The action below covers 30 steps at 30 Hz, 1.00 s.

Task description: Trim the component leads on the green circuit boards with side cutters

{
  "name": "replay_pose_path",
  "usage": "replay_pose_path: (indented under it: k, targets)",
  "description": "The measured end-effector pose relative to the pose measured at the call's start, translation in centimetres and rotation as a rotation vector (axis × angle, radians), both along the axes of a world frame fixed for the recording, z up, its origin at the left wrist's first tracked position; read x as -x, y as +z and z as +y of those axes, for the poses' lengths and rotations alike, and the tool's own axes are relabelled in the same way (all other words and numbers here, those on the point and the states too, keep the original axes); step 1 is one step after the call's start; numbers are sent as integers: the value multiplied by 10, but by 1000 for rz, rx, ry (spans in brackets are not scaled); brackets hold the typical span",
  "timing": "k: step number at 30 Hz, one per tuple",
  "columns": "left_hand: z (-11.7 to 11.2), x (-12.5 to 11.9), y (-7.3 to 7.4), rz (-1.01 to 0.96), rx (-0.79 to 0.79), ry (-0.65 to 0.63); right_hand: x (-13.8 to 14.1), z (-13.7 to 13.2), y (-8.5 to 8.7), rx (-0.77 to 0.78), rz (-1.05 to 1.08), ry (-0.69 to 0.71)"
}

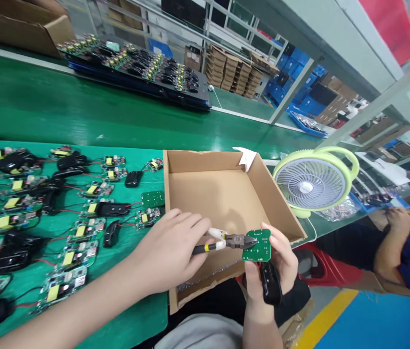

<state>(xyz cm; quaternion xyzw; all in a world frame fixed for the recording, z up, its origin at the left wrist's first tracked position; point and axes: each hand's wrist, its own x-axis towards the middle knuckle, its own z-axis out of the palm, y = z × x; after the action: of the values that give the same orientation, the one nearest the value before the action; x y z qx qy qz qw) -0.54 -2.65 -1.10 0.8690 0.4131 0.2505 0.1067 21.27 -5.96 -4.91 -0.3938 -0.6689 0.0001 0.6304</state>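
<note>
My left hand (pixel 170 249) is closed round the handles of small cutting pliers (pixel 226 241), whose jaws touch a green circuit board (pixel 258 245). My right hand (pixel 275 264) grips that board together with a black plastic part (pixel 270 282) wired to it, above the front edge of an open cardboard box (pixel 205 191). Small metal clippings lie along the box's front inner edge.
Several green boards with black parts and red wires (pixel 44 213) cover the green mat at left. A tray of assemblies (pixel 135 70) sits beyond the green belt. A green desk fan (pixel 314 182) stands right of the box. Another person's arm (pixel 394 247) is at right.
</note>
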Motion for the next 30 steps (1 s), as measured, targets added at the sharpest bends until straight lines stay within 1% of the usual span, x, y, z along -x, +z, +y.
replay_pose_path:
  k: [7,10,14,18,26,30]
  targets:
    - [0,0,2,26,24,24,4,4,5,-20,42,42]
    - [-1,0,3,29,59,30,3,3,3,4,25,28]
    - [-1,0,0,0,35,39,1,1,-2,35,-8,-9]
    - [0,0,-2,-21,34,23,1,0,-2,37,-24,-18]
    - [3,-2,0,-40,85,-7,3,-2,2,17,-25,4]
    - [3,-2,-2,-41,88,-7,2,-3,1,-10,-1,42]
